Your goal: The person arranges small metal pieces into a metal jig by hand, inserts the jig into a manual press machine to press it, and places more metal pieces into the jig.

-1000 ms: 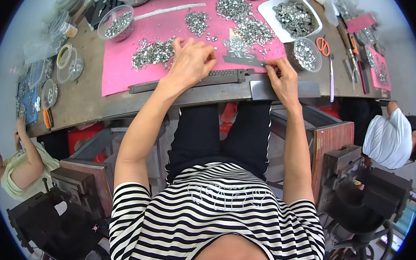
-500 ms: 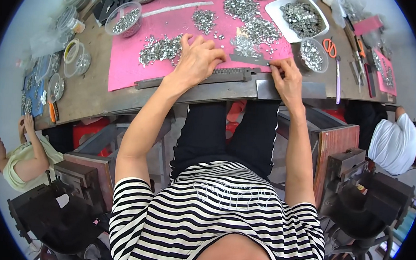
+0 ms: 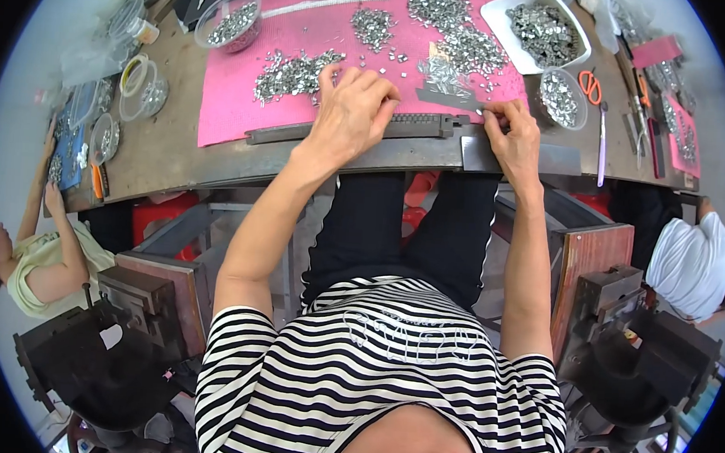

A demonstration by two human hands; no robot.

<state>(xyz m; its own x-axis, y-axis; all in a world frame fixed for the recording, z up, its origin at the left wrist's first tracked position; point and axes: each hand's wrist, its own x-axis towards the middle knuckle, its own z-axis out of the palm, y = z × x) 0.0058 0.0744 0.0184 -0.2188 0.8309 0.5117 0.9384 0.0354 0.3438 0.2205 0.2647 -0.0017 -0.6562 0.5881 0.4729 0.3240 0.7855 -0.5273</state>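
Upper middle: small silver metal pieces (image 3: pixel 293 77) loose; amount finished unclear. Left hand (image 3: pixel 351 109) half-curled, right hand (image 3: pixel 513 138) nearly pinched; can't tell holds.

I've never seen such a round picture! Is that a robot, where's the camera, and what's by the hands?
There's no robot here, just a person working bare-handed. The camera is head-worn and looks down; its wide lens bends straight edges. On the table lies a pink mat with piles of small silvery pieces. A dark slotted metal bar lies by its near edge. The left hand is at the edge of one pile. The right hand is at the end of a thin grey strip; whether either holds anything is too small to tell.
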